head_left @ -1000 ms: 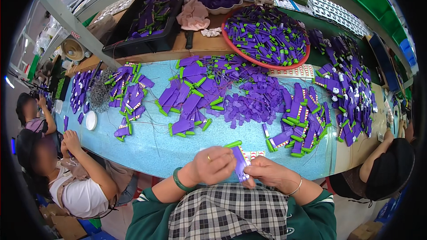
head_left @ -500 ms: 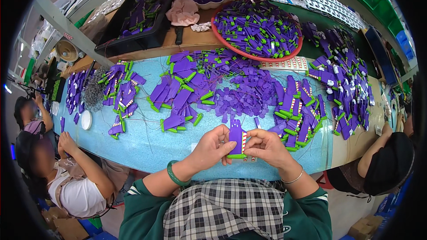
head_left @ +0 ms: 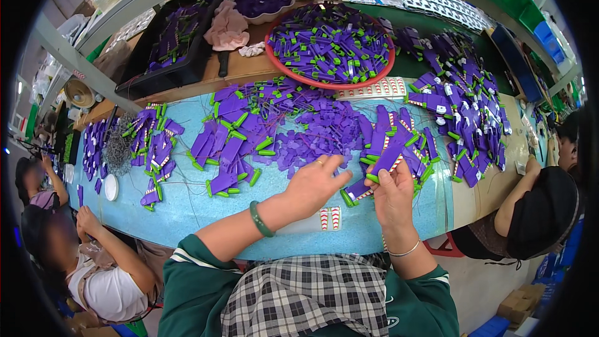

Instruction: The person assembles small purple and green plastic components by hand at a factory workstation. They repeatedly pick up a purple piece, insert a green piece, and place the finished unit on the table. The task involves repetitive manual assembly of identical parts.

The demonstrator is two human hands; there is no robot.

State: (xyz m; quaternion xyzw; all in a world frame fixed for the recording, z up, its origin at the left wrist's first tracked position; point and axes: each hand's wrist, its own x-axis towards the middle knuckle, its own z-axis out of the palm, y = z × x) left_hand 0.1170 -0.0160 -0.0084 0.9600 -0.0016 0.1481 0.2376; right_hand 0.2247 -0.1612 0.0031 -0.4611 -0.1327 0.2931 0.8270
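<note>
A purple piece with a green end (head_left: 388, 157) is held by the right hand (head_left: 393, 196) on the near side of a red basin (head_left: 337, 85), toward its right, above a blue worktable (head_left: 187, 207). The piece is pinched between thumb and fingers, tilted, its striped edge exposed. The hands are kept apart; the left hand (head_left: 313, 182) is stretched directly before the basin, its fingers parted, close to a heap of small purple pieces (head_left: 318, 140). Whether that heap is touched cannot be told.

The basin itself is piled with purple-and-green clips (head_left: 331, 43). On its near side, past the hands, a small striped sticker sheet (head_left: 331, 219) is laid flat; a longer striped sheet (head_left: 373, 88) is set just beside the basin's near right rim. Loose purple-and-green parts (head_left: 430, 150) are heaped on its near right, with a larger pile (head_left: 468, 106) spread farther right.

To the basin's left, a pink cloth (head_left: 226, 28) and a black tray (head_left: 168, 78) are placed; on its near left, well apart, a wire tangle (head_left: 117, 143) and a white dish (head_left: 112, 188) are seen. Far to the left and right, seated workers (head_left: 115, 281) are partly shown.
</note>
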